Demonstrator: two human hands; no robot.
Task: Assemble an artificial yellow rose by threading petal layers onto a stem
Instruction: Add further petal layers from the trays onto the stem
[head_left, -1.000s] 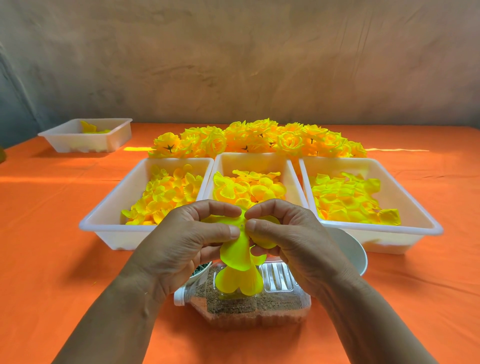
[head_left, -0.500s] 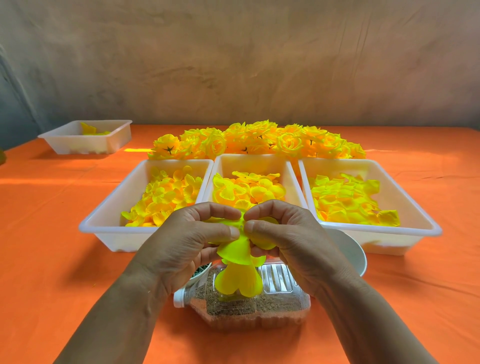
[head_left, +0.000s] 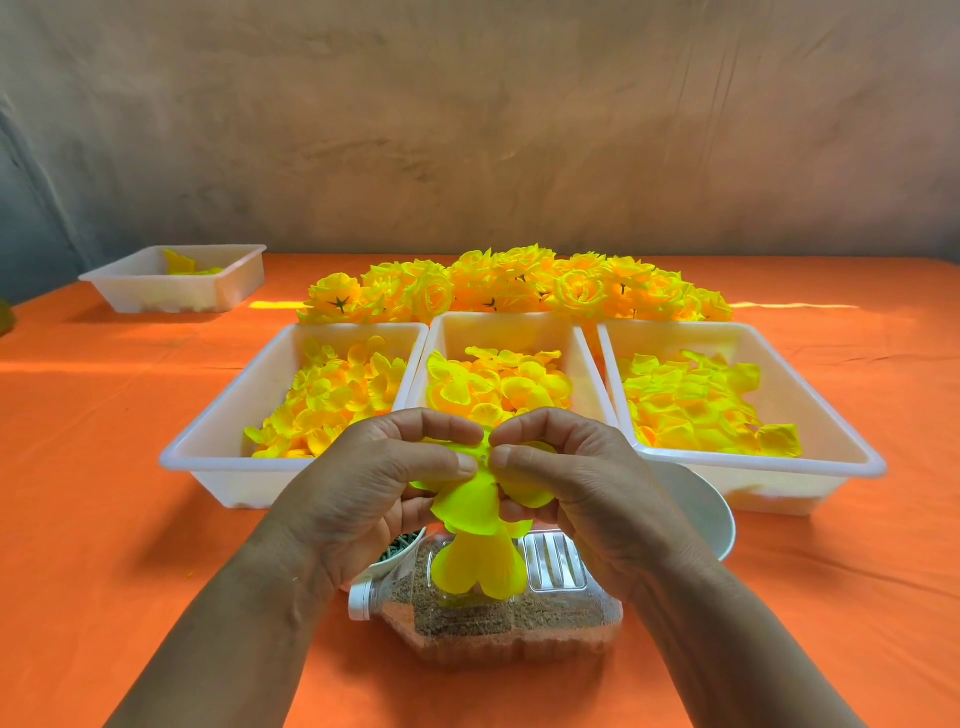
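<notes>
My left hand (head_left: 374, 483) is curled tight, thumb and forefinger pinching the left side of a yellow petal layer (head_left: 470, 506). A small hole shows in the layer right between my thumb tips. My right hand (head_left: 576, 478) mirrors it, fingers curled and pinching the right side, so both hands hold this one piece in front of me, above the bottle (head_left: 519, 629). Under the layer sits another cluster of yellow petals (head_left: 480, 571), just over the bottle's side; I cannot tell what carries it, since the stem is hidden.

On the orange tablecloth (head_left: 104, 519), going left to right:

- A small white tray (head_left: 156, 299) stands far back on the left, with a few yellow petals in it.
- Three bigger trays stand side by side — the left tray (head_left: 218, 464), the middle tray (head_left: 504, 332) and the right tray (head_left: 753, 467) — each holding loose yellow petals.
- Behind them runs a row of finished yellow roses (head_left: 519, 286).

Close to me, a small bowl of dark green pieces (head_left: 402, 548) peeks out under my left hand. The clear bottle lies on its side with sandy filling, its white cap (head_left: 359, 600) pointing left. A white bowl (head_left: 701, 514) sits behind my right wrist, just in front of the right tray.

Beyond the table is a bare, mottled grey-brown wall (head_left: 467, 130).
</notes>
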